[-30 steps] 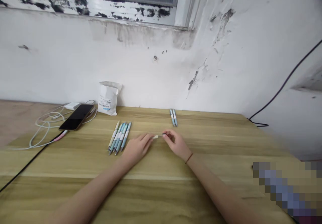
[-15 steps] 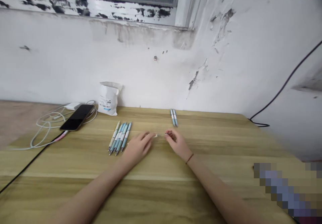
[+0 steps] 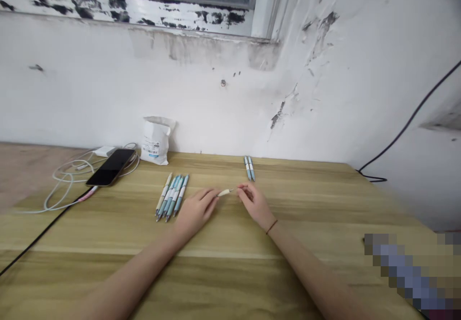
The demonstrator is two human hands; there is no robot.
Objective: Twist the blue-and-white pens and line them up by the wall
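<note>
Pen part: a small cream pen part (image 3: 224, 193) with a thin metal tip is between the two hands, to the right of the group of pens (image 3: 171, 196).
Left hand: the left hand (image 3: 196, 209) is just beside the group of pens, on its right side, over the tabletop (image 3: 298, 190).
Right hand: the right hand (image 3: 255, 206) is farther right of the group of pens.
Fingers: the right fingers (image 3: 242, 190) are pressed together and pinch the thin tip; the left fingers (image 3: 211, 196) reach the cream end, but I cannot tell if they pinch it.
Other things: a pair of pens (image 3: 249, 168) lies behind and right of the group of pens; a white paper bag (image 3: 154, 141) stands behind it; a phone (image 3: 110, 167) and a white charging cable (image 3: 63, 178) are left of it.
</note>
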